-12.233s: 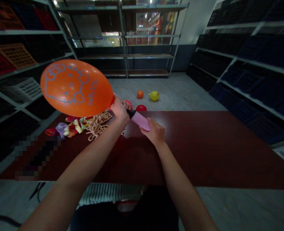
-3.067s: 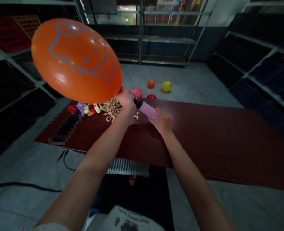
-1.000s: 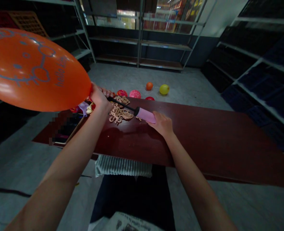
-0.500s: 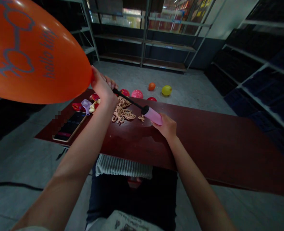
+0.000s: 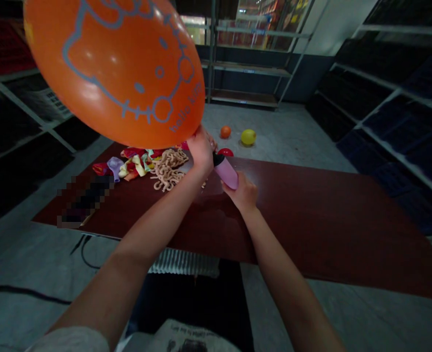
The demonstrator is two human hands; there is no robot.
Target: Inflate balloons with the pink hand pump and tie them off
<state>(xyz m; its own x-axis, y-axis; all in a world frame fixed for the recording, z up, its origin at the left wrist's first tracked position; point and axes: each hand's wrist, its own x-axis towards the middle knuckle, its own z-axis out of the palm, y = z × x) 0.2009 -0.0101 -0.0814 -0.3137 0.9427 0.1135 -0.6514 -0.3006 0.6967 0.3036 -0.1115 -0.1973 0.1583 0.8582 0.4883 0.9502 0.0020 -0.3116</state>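
Note:
A large inflated orange balloon (image 5: pixel 128 63) with a blue cat drawing and "hello kitty" lettering fills the upper left. My left hand (image 5: pixel 202 149) is closed around its neck, which the fingers hide. Just to the right is a hand balloon pump (image 5: pixel 226 172) with a pink body and black end cap. My right hand (image 5: pixel 242 193) grips the pink body, fingers wrapped round it. The pump's far end runs into my left hand, so the tip is hidden. Beneath my left forearm lies a heap of beige twisted strands (image 5: pixel 168 168).
Deflated balloons (image 5: pixel 137 164) in several colours and a pixelated dark device (image 5: pixel 87 200) lie on the left of the dark red table (image 5: pixel 311 220). An orange balloon (image 5: pixel 225 131) and a yellow balloon (image 5: pixel 248 137) rest on the floor beyond. Shelves (image 5: pixel 252 71) stand behind.
My left hand has moved right with the orange balloon, close to the pump's pink body. The black rod that showed between my hands is now pushed in. The view has shifted slightly.

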